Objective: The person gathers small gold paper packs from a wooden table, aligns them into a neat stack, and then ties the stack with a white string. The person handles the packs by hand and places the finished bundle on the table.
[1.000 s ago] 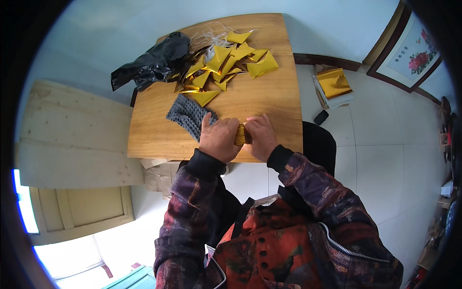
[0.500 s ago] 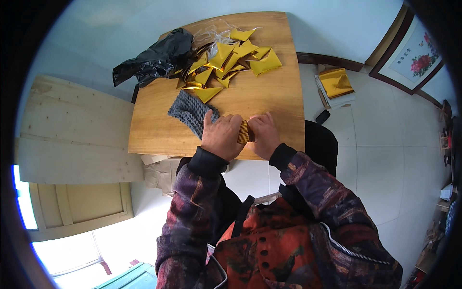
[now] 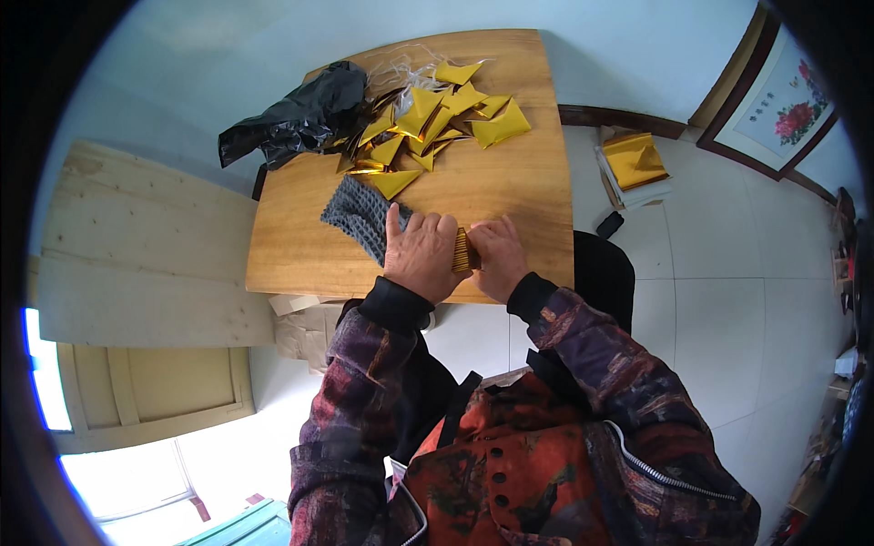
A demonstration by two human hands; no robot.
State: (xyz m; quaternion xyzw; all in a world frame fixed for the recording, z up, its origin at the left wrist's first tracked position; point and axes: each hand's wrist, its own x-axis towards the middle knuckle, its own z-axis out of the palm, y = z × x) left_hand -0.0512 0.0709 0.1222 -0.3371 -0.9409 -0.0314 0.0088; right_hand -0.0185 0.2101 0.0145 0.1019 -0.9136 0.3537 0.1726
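Observation:
Near the front edge of the wooden table, my left hand and my right hand grip a small pleated piece of gold foil paper between them. Its narrow ridges show in the gap between the hands; the rest is covered by my fingers. Just left of my left hand lies a grey waffle-textured cloth, partly behind the thumb. Beyond it, folded gold paper pieces with pointed corners are heaped toward the far side of the table.
A crumpled black plastic bag lies at the table's far left, beside clear plastic strands. On the tiled floor to the right sit a stack of gold sheets and a small black object. A framed flower picture leans by the wall.
Both hands keep their hold on the pleated gold paper, almost unmoved. The whole view has shifted slightly; the things on the table stay as they were.

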